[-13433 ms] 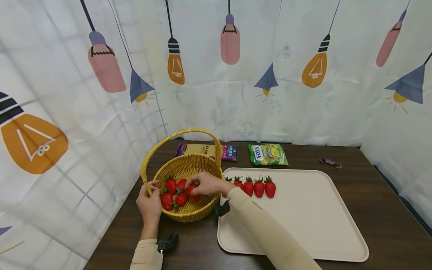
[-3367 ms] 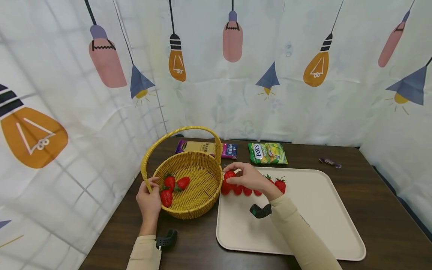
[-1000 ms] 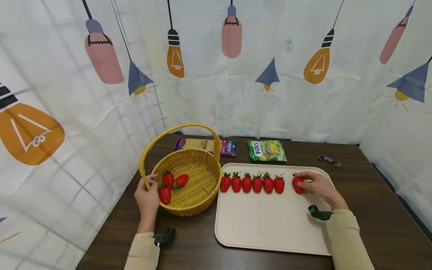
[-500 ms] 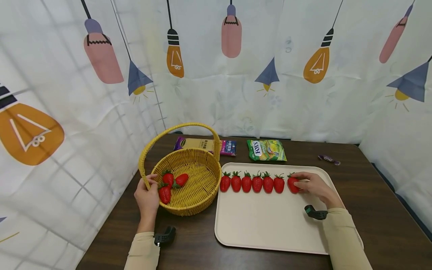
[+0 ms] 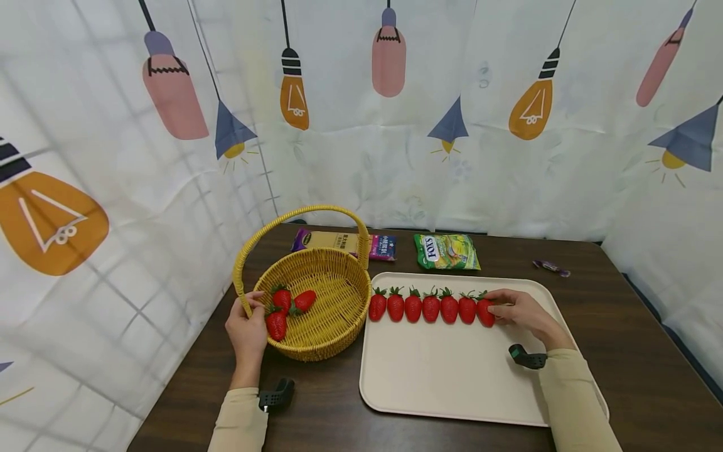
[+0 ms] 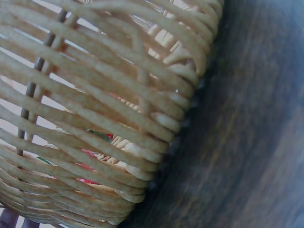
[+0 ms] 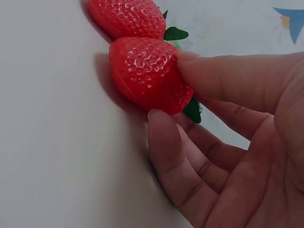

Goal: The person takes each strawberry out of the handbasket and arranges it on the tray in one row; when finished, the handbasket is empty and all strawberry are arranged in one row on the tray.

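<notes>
On the left, my left hand grips the yellow wicker basket where its handle meets the rim. Three red strawberries with green leaves lie inside it; bits of red show through the weave in the left wrist view. Over the beige tray, my right hand pinches a strawberry at the right end of a row of several strawberries. Up close in the right wrist view, finger and thumb are at the leafy end of this strawberry, which sits against its neighbour.
Behind the basket lies a purple and gold packet. A green Fox's candy bag stands behind the tray, and a small purple wrapped candy lies at the back right. A patterned curtain encloses the dark wooden table.
The row on the tray has grown as strawberries left the basket. In the last second my right hand has slid its strawberry left, up to the row. My left hand keeps holding the basket.
</notes>
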